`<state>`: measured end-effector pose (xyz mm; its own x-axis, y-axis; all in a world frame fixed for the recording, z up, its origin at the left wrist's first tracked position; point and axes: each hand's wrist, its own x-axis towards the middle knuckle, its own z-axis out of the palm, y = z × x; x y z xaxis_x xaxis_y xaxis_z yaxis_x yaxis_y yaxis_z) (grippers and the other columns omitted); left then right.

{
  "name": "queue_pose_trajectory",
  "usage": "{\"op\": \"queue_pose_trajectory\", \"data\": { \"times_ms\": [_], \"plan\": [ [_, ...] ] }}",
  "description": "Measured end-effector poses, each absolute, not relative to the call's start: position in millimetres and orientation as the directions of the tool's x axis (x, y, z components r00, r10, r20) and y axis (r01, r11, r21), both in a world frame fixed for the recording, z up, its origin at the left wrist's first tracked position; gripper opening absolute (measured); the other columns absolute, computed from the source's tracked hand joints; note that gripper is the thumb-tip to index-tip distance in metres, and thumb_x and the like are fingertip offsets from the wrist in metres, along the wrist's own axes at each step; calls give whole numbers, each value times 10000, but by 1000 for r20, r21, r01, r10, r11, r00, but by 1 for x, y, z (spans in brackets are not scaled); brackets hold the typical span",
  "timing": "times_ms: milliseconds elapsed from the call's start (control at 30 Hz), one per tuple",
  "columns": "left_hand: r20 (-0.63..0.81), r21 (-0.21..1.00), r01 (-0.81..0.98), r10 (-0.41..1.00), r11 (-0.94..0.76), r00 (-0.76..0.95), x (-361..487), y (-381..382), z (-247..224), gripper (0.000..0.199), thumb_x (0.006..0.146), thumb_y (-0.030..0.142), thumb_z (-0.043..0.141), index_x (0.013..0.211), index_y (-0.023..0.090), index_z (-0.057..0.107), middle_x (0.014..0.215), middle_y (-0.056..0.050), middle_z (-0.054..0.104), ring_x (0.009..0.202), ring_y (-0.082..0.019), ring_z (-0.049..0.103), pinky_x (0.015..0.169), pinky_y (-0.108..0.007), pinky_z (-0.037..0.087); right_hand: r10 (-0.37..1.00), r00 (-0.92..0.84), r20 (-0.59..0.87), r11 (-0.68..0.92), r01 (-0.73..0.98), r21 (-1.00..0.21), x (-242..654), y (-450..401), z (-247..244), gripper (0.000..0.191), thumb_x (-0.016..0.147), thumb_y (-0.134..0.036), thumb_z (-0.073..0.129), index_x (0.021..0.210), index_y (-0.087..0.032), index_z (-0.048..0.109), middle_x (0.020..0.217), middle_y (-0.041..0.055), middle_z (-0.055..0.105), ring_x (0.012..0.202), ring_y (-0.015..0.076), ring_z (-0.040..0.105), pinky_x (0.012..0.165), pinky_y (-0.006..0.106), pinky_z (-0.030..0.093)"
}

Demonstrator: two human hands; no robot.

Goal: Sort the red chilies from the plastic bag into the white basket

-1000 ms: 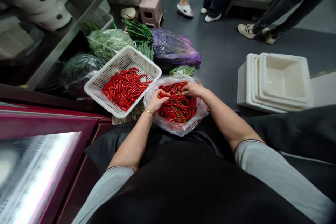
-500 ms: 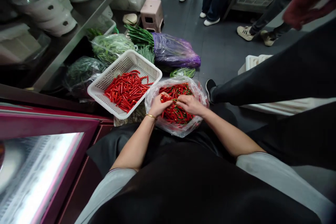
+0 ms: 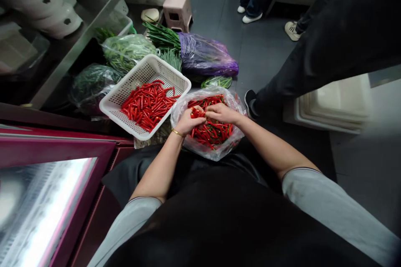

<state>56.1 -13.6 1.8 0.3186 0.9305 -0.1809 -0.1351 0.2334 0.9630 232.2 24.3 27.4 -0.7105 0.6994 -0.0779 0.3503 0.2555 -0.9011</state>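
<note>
Dark floor (image 3: 213, 8); bagged chillies (image 3: 208, 134), long axes crisscross.

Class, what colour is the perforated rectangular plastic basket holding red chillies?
White: the rectangular plastic basket shows best in the head view.

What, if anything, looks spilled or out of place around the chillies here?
No spill stands out around the white basket. The purple bag lies on the floor, green stalks poking from one end, which looks untidy.
</note>
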Motion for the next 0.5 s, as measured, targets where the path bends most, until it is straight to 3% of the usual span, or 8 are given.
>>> {"op": "queue_pose_trajectory", "data": {
  "times_ms": [67,167,267,367,433,500],
  "plan": [
    [-131,955,-223,956,193,263,59,-13,7,370,646,351,751,850,198,483,638,32,605,488,-103,547,471,-234,425,820,-558,-128,-67,130,-989,220,23,19,305,847,-404,472,623,-196,468,510,-38,509,462,91,443,502,224,376],
    [-90,953,-264,970,149,224,61,-18,12,406,635,396,763,859,208,481,648,28,605,496,-110,553,473,-246,436,900,-301,-315,-367,-133,-921,210,25,6,306,836,-399,464,598,-212,416,436,-51,447,391,90,423,424,213,357],
    [-94,956,-248,965,155,244,59,-22,14,395,626,377,773,855,201,503,677,15,614,525,-114,564,502,-257,460,865,-249,-436,-466,-73,-882,218,25,-2,291,878,-380,432,645,-205,441,460,-33,499,411,100,493,422,207,377],
    [-148,944,-275,978,185,150,50,-20,11,346,634,307,753,858,188,518,691,13,627,535,-105,570,531,-253,481,849,-345,-401,-277,355,-893,230,12,-9,290,901,-449,485,838,-176,556,647,30,658,538,139,614,504,234,449],
    [-219,936,-263,972,235,88,44,-17,5,334,620,252,744,876,176,543,673,13,633,522,-100,567,525,-245,480,845,-404,-351,22,682,-731,232,0,-19,310,841,-463,614,925,-165,594,801,80,708,689,185,666,610,270,487],
    [-265,943,-196,963,268,43,40,-14,-3,355,593,214,752,900,166,582,667,9,644,534,-110,582,540,-251,489,800,-494,-339,293,816,-498,228,-7,-30,238,819,-383,666,904,-164,628,903,112,716,822,222,671,708,300,488]
  ]
}}
